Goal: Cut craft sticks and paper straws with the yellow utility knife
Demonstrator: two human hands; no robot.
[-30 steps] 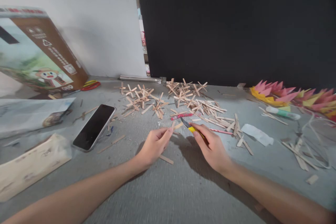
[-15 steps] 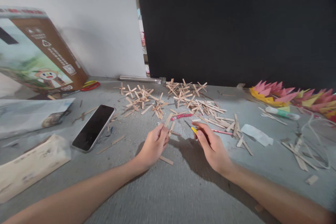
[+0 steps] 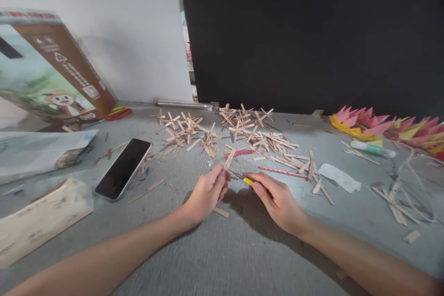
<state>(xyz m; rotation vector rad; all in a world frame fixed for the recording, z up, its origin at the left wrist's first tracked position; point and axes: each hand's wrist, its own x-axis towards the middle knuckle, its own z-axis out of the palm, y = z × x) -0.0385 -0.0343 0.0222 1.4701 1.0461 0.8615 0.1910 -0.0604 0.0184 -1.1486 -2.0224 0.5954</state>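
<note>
My left hand [image 3: 210, 189] is closed, pinching pale wooden craft sticks [image 3: 229, 158] that stick up from the fingertips. In my right hand [image 3: 274, 194], the fingers are wrapped round a yellow craft knife [image 3: 247, 181] with a thin, dark, pointed blade. Its tip meets the sticks beside my left fingertips, though the exact contact is too small to make out. Beneath my left hand lies a loose stick [image 3: 221, 212]. A red strip [image 3: 243, 152] and a pink patterned pencil [image 3: 282, 172] rest just beyond the hands.
Crossed stick pieces [image 3: 187, 129] and a loose stick pile [image 3: 274, 141] lie at the back. Left are a phone [image 3: 124, 169], a printed box [image 3: 58, 69] and red-yellow scissors [image 3: 120, 113]. Right are a glue stick [image 3: 373, 149], white paper [image 3: 340, 178] and pink-yellow paper crowns [image 3: 364, 122].
My right hand has moved slightly left and down, bringing the knife's blade to the sticks. My left hand has shifted a little right, and the pencil shows more fully.
</note>
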